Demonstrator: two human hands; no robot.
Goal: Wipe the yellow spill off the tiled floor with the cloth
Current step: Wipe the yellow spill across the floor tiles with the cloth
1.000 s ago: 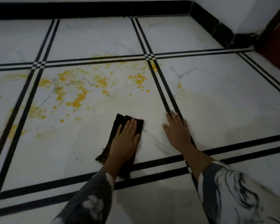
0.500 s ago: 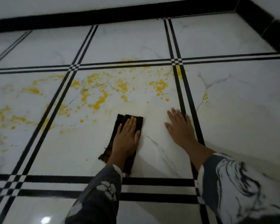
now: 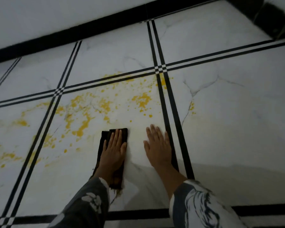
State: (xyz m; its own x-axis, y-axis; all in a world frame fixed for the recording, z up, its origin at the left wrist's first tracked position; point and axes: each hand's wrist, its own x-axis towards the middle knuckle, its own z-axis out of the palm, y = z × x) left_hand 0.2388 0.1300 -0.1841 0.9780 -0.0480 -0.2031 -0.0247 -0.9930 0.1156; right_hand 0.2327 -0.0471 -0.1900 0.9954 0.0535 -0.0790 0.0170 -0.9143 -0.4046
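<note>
Forward a little goes the cloth (image 3: pixel 104 139) since half a second ago, my left hand (image 3: pixel 114 150) riding on it, and the floor lines now slant across my view where they ran nearly level before. That hand lies flat on the dark folded cloth, fingers straight and close together, pressing it onto the white tiled floor (image 3: pixel 229 120). The cloth runs as a long strip from under my wrist to just past my fingertips, and its front edge stops just short of the nearest drops of the yellow spill (image 3: pixel 84 124).

The spill spreads ahead and to the left, in blotches and small flecks over two tiles and across the black lines between them.

My right hand (image 3: pixel 158 147) rests palm down on bare tile just beside the cloth, fingers straight and near each other, thumb out, holding nothing. Its outer edge reaches the black double stripe (image 3: pixel 171 112). Both patterned sleeves (image 3: pixel 196 206) show at the bottom.
</note>
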